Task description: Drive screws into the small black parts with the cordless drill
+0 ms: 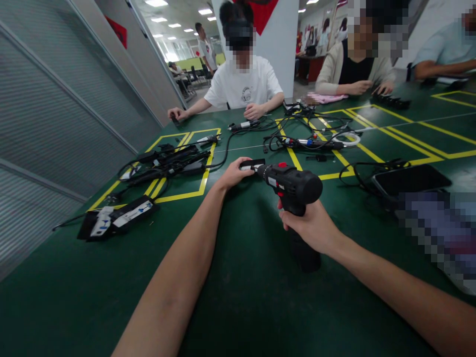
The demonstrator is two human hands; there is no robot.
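Note:
My right hand [310,225] is wrapped round the grip of a black cordless drill [293,183] with red details. The drill points left and away from me, its battery base low over the green table [238,297]. Ahead of the chuck, my left hand [238,173] pinches a small dark part [256,162] with a pale strip along it. The drill's tip meets or lies very close to this part; I cannot tell whether they touch. Some of my left fingers are hidden behind the part.
To the left lie tangled black cables and devices [174,161], with an opened black case [134,210] nearer me. More cables and a pen-like tool [308,143] lie beyond the drill. A dark phone-like device [411,178] rests at right. Across the table sits a person in a white shirt [243,84].

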